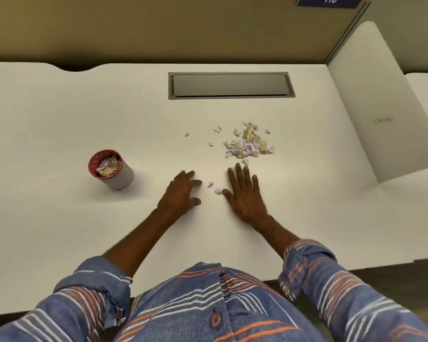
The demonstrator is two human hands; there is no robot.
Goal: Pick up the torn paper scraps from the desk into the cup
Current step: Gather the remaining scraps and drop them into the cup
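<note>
A pile of torn white and tan paper scraps [248,143] lies on the white desk [59,124], right of centre. A few stray scraps [217,129] sit to its left. Two small scraps [214,188] lie between my hands. My left hand [183,192] rests on the desk with fingers spread and curled, holding nothing. My right hand [245,193] lies flat, palm down, fingers apart, just below the pile. A red-rimmed white cup [113,172] stands to the left of my left hand and holds several scraps.
A grey cable-port flap [230,85] is set into the desk behind the pile. A white divider panel [386,107] rises at the right. A tan wall panel runs along the back, and the desk's front edge is at my body.
</note>
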